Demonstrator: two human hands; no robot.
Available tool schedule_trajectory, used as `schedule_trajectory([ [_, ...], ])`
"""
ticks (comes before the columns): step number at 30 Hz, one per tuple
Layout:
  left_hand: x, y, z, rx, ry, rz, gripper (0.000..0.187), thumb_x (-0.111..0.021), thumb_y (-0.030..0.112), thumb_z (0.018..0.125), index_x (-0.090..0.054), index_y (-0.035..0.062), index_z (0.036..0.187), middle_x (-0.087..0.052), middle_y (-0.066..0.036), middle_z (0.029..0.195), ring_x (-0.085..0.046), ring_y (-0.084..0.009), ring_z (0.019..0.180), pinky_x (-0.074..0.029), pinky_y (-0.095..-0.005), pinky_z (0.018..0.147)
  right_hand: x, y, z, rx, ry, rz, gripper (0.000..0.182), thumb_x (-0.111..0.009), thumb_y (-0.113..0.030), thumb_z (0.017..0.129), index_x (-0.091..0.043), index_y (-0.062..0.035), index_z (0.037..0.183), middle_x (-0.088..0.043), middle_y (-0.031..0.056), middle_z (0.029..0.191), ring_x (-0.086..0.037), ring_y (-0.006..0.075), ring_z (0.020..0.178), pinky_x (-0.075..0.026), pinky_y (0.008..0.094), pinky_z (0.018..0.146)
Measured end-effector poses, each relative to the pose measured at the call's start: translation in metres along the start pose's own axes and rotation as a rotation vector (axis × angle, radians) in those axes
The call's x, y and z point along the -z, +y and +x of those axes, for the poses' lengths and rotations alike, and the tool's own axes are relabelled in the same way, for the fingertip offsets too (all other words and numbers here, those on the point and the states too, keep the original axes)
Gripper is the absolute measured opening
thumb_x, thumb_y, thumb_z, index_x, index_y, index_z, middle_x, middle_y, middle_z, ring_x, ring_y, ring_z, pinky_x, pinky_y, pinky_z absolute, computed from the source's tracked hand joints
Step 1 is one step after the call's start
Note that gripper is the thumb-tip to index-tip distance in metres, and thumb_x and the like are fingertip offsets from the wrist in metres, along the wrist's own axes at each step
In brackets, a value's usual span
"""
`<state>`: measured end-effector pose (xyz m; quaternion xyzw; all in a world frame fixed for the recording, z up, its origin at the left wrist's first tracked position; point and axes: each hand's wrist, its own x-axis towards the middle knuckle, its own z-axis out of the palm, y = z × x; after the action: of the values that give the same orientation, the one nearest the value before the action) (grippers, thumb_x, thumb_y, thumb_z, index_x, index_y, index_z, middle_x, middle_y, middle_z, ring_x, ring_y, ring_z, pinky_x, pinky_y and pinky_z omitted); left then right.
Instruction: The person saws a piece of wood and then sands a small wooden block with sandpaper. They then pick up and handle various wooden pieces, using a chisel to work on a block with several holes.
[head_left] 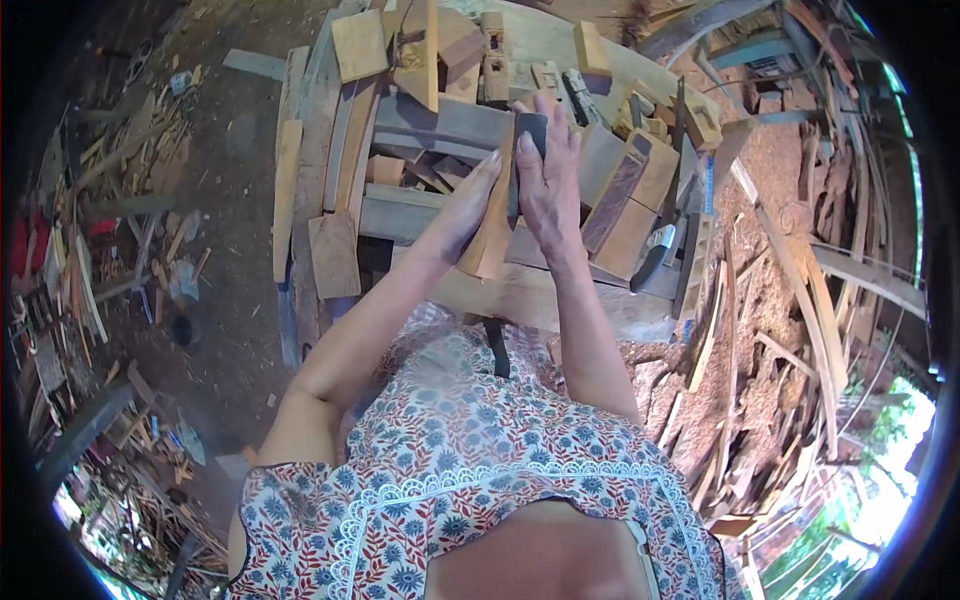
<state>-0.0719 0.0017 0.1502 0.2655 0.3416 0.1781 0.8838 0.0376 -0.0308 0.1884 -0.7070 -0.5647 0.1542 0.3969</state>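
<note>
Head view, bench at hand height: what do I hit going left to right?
Long pale-yellow wooden plank → brown rectangular wooden board → left hand → tapered tan wooden piece → right hand → dark reddish-brown wooden strip → dark curved tool with pale end.

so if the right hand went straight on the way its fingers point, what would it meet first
Going on, the right hand would probably meet the small pale wooden block just beyond its fingertips, though depth is unclear and it might pass above.

Dark floor (pixel 235 190) — scattered wood scraps (pixel 130 205)
</note>
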Motion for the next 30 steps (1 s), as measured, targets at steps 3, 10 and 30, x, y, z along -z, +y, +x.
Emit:
schedule_trajectory([
  [3,-0.012,-0.004,-0.008,-0.221,0.088,-0.053,0.043,-0.037,0.039,0.093,-0.042,0.0088,0.122,-0.053,-0.005,0.109,-0.054,-0.0124,0.093,-0.048,-0.0294,0.079,-0.007,-0.016,-0.040,0.061,-0.139,0.085,0.047,-0.045,-0.004,0.079,-0.041,-0.0080,0.126,-0.041,0.0128,0.130,-0.032,0.0304,0.125,-0.012,0.0458,0.106],
  [10,-0.019,0.003,-0.023,0.185,0.029,0.281,0.043,-0.035,0.041,0.092,-0.040,0.0116,0.124,-0.050,-0.011,0.115,-0.049,-0.0112,0.105,-0.044,-0.0281,0.087,0.004,0.037,0.001,0.024,-0.037,-0.078,0.054,-0.047,0.004,0.073,-0.043,-0.0088,0.125,-0.039,0.0103,0.133,-0.029,0.0306,0.127,-0.014,0.0486,0.105],
  [30,0.021,0.020,-0.010,0.146,-0.271,-0.256,0.063,-0.049,0.056,0.082,-0.045,0.0018,0.114,-0.050,-0.003,0.074,-0.052,-0.0085,0.065,-0.044,-0.0202,0.046,0.028,0.015,0.000,-0.308,0.010,0.275,0.032,-0.041,-0.020,0.092,-0.047,-0.0015,0.117,-0.054,0.0180,0.107,-0.053,0.0321,0.096,-0.041,0.0327,0.083],
])
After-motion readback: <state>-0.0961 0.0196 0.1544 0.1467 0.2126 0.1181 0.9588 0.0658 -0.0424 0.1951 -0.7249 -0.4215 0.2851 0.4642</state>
